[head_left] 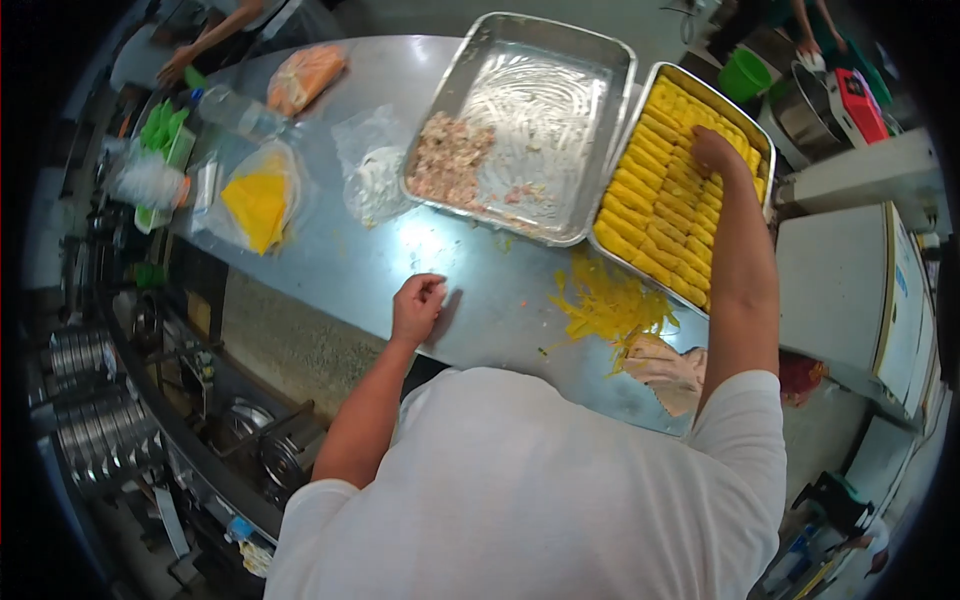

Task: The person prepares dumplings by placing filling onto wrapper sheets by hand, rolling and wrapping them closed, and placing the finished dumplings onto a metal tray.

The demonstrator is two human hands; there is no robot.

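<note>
My right hand (pixel 712 150) reaches over a metal tray (pixel 768 160) packed with rows of yellow rolls (pixel 655 190). Its fingertips come down on the rolls near the tray's far side, and whether they grip one is hidden. Close to the table's near edge, my left hand (pixel 418 308) hovers with curled fingers; anything inside them is too small to make out. Beyond it stands a larger metal pan (pixel 545 150), smeared inside, with a heap of pinkish minced filling (pixel 452 160) on its left. Yellow shreds (pixel 610 305) lie on the table between my hands.
A crumpled cloth (pixel 665 370) lies by the near edge. Toward the left are yellow sheets (pixel 255 205) on plastic, a clear bag (pixel 378 180), a bottle (pixel 240 112) and an orange bag (pixel 308 78). Another person's hand (pixel 178 62) is at the far left; someone else works at far right.
</note>
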